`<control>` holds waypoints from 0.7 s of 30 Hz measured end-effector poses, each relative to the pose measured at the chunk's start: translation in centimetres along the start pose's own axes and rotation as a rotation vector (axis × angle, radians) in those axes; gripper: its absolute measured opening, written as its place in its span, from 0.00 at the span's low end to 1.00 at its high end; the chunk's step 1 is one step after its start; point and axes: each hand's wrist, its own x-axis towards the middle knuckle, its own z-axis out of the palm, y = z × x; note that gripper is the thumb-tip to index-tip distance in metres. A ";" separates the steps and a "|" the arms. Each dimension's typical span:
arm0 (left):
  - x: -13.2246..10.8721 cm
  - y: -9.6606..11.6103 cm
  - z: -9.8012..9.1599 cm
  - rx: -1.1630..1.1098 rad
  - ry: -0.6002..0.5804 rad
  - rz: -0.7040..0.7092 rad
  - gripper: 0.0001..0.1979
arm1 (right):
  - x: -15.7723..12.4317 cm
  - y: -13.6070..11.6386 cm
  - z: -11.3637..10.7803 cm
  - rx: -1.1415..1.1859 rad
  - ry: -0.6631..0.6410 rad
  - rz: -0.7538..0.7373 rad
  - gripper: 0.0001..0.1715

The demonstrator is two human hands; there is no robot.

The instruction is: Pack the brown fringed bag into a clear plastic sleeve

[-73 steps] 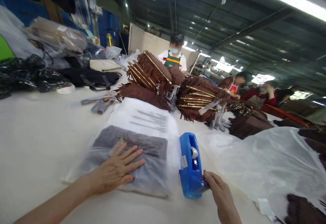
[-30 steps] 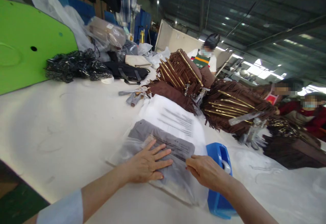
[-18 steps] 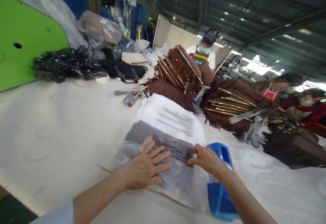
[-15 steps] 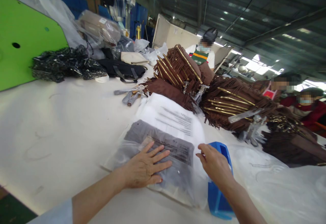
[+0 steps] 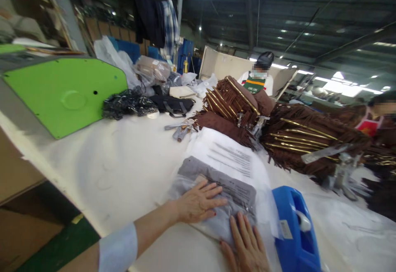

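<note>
A dark grey item (image 5: 210,168) lies flat inside a clear printed plastic bag (image 5: 230,150) on the white table. What kind of item it is, I cannot tell through the plastic. My left hand (image 5: 198,202) rests on the bag with its fingers spread. Close by, my right hand (image 5: 247,243) lies flat on the bag's near right part, fingers stretched out. A blue tape dispenser (image 5: 293,226) stands just right of the bag, beside my right hand.
Stacks of brown fringed bags (image 5: 300,136) with gold trim stand beyond and to the right. At the left is a green machine panel (image 5: 74,94), with crumpled black plastic (image 5: 128,102) beside it. Co-workers (image 5: 256,78) are behind the stacks.
My right hand has moved from beside the blue dispenser onto the bag and flattened out. My left hand stays spread on the bag. The camera view has turned left.
</note>
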 end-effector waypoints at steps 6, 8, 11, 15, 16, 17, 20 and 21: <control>-4.9 -3.9 -2.2 -0.100 0.339 -0.570 0.27 | 0.0 0.1 0.3 0.003 0.014 0.036 0.36; -6.1 -5.3 -2.3 -0.289 0.423 -0.801 0.24 | 0.0 -0.1 0.3 -0.008 0.018 0.044 0.36; -7.0 -6.6 -1.9 -0.456 0.433 -0.892 0.17 | 0.1 0.0 0.2 -0.015 0.018 0.043 0.35; -7.4 -6.7 -1.7 -0.600 0.438 -0.869 0.16 | 0.1 0.3 0.3 -0.014 0.017 0.038 0.35; -7.3 -6.6 -1.7 -0.611 0.436 -0.870 0.16 | 0.1 0.3 0.5 -0.012 0.019 0.043 0.35; -7.2 -6.5 -1.6 -0.611 0.435 -0.880 0.15 | 0.1 0.2 0.5 -0.008 0.020 0.050 0.35; -6.4 -6.1 -1.5 -0.566 0.440 -0.950 0.16 | 0.5 0.1 0.2 0.028 0.033 0.051 0.35; -6.1 -6.0 -1.5 -0.547 0.435 -0.975 0.16 | 0.6 0.1 -0.3 0.050 0.040 0.041 0.35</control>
